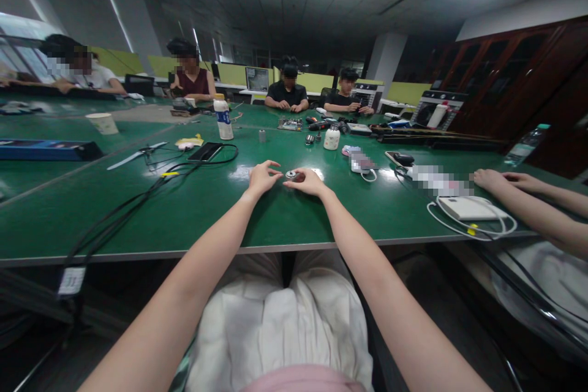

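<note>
Between my two hands is a small round silver metal part (291, 175) with a dark middle, just above or on the green table (202, 208). The thumb and index finger of my right hand (310, 182) close around its right side. To the left of the part, my left hand (263, 177) has thumb and fingers spread, with a gap between them and nothing held. The part is too small for its exact kind to show. A small grey metal cylinder (262, 135) stands on the table beyond my left hand.
To my left lie black cables (133, 205) and a phone (206, 152); a bottle (223, 117) stands behind. Beyond are a white jar (331, 138), a circuit board (290, 125) and tools. At right are a white box (473, 208) and another person's hands (493, 180). Several people sit across.
</note>
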The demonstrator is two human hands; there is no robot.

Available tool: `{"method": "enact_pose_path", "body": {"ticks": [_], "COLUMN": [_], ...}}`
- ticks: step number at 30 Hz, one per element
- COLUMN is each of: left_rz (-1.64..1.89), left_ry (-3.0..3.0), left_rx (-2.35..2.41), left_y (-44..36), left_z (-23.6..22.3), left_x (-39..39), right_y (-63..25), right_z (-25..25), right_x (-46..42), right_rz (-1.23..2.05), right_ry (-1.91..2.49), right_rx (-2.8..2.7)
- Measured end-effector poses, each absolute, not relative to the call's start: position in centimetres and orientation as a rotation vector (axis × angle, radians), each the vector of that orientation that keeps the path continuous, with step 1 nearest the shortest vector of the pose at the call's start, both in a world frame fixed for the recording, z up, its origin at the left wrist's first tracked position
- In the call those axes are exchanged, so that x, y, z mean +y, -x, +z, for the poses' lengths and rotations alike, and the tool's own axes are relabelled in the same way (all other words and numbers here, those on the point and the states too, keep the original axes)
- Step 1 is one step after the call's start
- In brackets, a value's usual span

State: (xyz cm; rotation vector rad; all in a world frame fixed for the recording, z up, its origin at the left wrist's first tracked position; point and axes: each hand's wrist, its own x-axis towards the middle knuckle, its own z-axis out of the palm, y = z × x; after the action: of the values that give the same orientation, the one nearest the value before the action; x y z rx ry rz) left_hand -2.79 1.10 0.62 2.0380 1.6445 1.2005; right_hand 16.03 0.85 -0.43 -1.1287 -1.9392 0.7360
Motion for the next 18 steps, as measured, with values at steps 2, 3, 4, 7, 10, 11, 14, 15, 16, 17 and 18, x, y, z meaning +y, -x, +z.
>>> {"method": "enact_pose_path", "body": {"ticks": [2,3,4,7,10,11,14,15,16,17,18], "left_rz": [1.097,1.073,1.065,1.084,1.186,1.249,1.442,1.480,1.494,1.491,1.475], "left_ry": [-2.083,-2.091,-2.091,-2.065,-2.026,-2.010,-1.978,-1.989,-2.017,-2.054,-2.092], "left_rx": [1.692,1.697,1.695,1.676,1.638,1.612,1.492,1.450,1.413,1.381,1.358], "left_y": [3.3,3.5,3.6,3.6,3.2,3.0,2.0,1.6,1.3,1.0,0.8], "left_z": [0.0,-0.2,-0.4,-0.6,0.0,0.3,1.5,1.8,2.1,2.3,2.4], "left_x": [1.6,1.8,1.9,2.1,1.7,1.4,0.3,0.0,-0.4,-0.7,-0.9], "right_y": [-16.1,-16.1,-16.1,-16.1,-16.3,-16.4,-17.0,-17.2,-17.4,-17.5,-17.7], "right_z": [-0.5,-0.5,-0.5,-0.4,0.1,0.2,0.6,0.6,0.7,0.7,0.7], "right_x": [1.0,1.0,1.0,0.9,0.7,0.6,0.5,0.5,0.5,0.5,0.4], "right_rz": [0.719,0.715,0.716,0.756,0.808,0.819,0.850,0.864,0.875,0.880,0.876], "right_ry": [1.147,1.151,1.151,1.129,1.120,1.131,1.164,1.164,1.159,1.155,1.153], "right_rx": [-1.949,-1.955,-1.960,-1.955,-1.934,-1.930,-1.935,-1.945,-1.959,-1.974,-1.986]}}
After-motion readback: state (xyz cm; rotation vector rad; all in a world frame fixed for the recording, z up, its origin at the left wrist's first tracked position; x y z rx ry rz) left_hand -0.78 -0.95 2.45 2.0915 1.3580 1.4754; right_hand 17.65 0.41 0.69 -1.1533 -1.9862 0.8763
